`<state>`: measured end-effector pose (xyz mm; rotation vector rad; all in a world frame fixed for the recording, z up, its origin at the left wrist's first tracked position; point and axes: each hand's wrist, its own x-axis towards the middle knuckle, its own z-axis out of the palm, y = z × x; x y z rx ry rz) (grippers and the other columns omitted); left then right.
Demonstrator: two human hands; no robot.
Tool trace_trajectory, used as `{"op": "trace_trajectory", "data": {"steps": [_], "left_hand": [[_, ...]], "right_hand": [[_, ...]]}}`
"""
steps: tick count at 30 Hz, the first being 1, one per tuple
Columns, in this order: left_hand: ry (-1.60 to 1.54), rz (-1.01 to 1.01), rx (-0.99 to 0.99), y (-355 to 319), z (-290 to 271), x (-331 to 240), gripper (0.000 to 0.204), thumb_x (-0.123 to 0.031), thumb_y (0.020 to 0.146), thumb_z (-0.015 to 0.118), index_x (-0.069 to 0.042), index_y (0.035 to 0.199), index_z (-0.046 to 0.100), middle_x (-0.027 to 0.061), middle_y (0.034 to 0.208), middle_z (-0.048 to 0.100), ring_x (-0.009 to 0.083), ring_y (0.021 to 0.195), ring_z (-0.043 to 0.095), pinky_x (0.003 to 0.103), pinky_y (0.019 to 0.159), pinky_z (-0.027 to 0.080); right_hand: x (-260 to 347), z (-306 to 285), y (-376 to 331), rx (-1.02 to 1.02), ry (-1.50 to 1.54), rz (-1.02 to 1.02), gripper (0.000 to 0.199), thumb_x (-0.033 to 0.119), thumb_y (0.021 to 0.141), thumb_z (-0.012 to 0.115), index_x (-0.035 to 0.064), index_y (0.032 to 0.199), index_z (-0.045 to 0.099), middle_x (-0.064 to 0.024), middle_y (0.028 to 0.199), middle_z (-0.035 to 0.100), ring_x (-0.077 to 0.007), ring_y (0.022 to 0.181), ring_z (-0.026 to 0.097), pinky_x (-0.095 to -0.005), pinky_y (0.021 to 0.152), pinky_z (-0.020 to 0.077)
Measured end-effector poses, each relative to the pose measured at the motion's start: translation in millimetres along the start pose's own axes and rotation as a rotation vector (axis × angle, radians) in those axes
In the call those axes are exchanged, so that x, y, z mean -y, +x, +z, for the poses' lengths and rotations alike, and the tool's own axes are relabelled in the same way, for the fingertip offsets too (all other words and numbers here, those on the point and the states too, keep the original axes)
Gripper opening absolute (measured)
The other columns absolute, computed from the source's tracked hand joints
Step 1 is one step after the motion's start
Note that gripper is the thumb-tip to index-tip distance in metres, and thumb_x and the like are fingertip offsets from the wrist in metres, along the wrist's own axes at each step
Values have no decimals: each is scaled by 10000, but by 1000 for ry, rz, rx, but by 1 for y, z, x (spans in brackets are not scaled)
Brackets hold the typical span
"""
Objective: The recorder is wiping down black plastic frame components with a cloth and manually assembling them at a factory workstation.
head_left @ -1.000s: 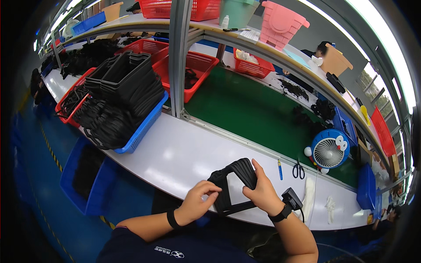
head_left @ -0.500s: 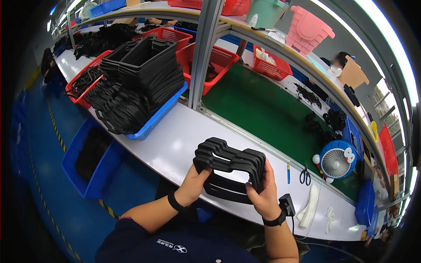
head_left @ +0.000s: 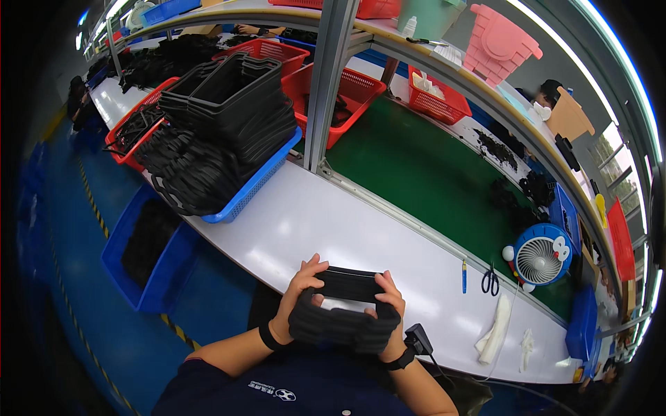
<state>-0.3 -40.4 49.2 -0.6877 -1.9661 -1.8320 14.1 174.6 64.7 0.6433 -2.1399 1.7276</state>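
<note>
A stack of several black frames point(head_left: 345, 331), probably plastic, is held between both hands close to my body, over the near table edge. My left hand point(head_left: 295, 299) grips the stack's left end, fingers curled over the side. At the right end, my right hand point(head_left: 394, 305) is closed on the same stack, fingertips showing at its upper corner. The table shows through the opening in the middle of the frames. Slight blur hides the finer shape of the stack's lower part.
A blue basket point(head_left: 258, 182) heaped with similar black frames stands at the left on the white table point(head_left: 277, 232). Scissors point(head_left: 490, 280), a blue pen-like tool point(head_left: 464, 277), a white cloth point(head_left: 494, 331) and a blue fan point(head_left: 541, 255) lie rightward. A metal post point(head_left: 323, 90) rises behind.
Both hands have drawn the frames down and toward my body. The stack has tipped, so its flat bar now faces away from me at the top.
</note>
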Motion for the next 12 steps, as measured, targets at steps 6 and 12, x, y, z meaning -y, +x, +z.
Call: {"op": "trace_trajectory", "data": {"steps": [6,12], "left_hand": [[95,335,-116,3,-10,-13,402,-229,1039,542,-72,1363,364,322,1541,339,415,1521,190,516,1231,170],[-59,378,-260,-2,-6,-11,615,-296,1042,533,-89,1532,224,366,1570,239,379,1515,220,493,1218,217]], "right_hand": [[39,9,6,-47,-256,-407,348,76,936,679,150,1210,477,-185,1427,516,-398,1466,348,-536,1216,213],[43,18,7,-21,-362,-555,366,54,896,700,203,1180,524,-125,1421,532,-376,1469,346,-506,1242,182]]}}
